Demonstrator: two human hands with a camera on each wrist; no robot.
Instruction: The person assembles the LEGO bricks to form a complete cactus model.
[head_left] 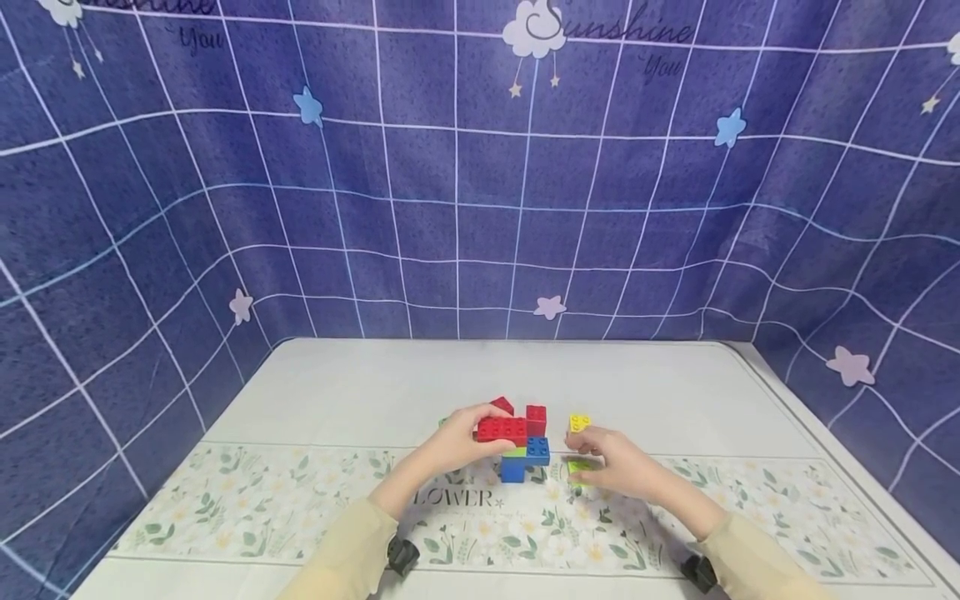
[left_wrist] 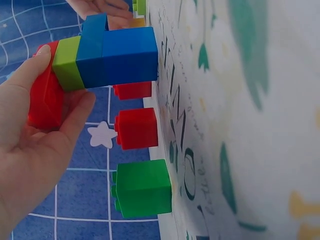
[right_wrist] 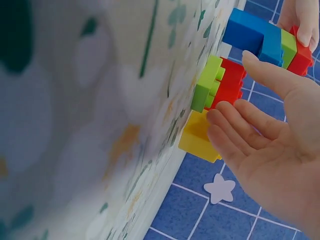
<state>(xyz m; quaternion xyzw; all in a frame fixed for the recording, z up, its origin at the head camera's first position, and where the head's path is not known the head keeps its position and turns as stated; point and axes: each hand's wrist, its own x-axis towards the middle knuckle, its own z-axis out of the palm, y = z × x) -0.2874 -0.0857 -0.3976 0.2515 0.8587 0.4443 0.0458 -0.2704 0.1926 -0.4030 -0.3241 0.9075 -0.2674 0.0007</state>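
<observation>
My left hand (head_left: pixel 459 437) grips the long red brick (head_left: pixel 501 431) at the top of a stack, thumb on the near side. Beneath it come a lime green brick (left_wrist: pixel 66 62), a blue brick (head_left: pixel 537 450) jutting out to the right, and another blue brick (head_left: pixel 513 472) at the bottom. Whether the stack stands on the table is hard to tell. My right hand (head_left: pixel 621 463), fingers loosely extended and thumb apart, hovers by a loose lime green brick (right_wrist: pixel 206 85) and a yellow brick (right_wrist: pixel 197 137). Its fingertips overlap the yellow brick in the right wrist view; contact is unclear.
Behind the stack stand two red bricks (head_left: pixel 536 419), and a green brick (left_wrist: pixel 142 190) is farther left, mostly hidden by my left hand in the head view. A floral mat (head_left: pixel 285 508) covers part of the white table (head_left: pixel 360 375). Blue curtain (head_left: pixel 420 208) surrounds the back and sides.
</observation>
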